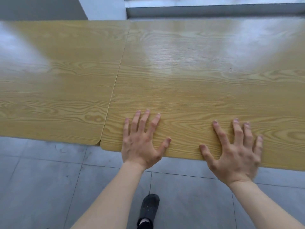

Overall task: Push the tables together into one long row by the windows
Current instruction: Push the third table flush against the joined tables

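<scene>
Right desk (pixel 206 76) — wood-grain top, lying beside the left desk (pixel 57 80) under the window sill (pixel 214 9), the two touching along a thin seam. Its near edge is sitting slightly nearer the person than the neighbour's, so the fronts are not flush.

Left hand (pixel 140 146) and right hand (pixel 234 156) — both lying flat on the right desk's near edge, fingers spread, each grip open and closing on nothing.

Risks, as judged: uneven pressing is likely to be swinging the desk askew and opening the seam; flat palms may be slipping on the glossy top; the shoe (pixel 149 207) on the tiled floor (pixel 41 179) is standing close beneath.

Containers: none showing.
</scene>
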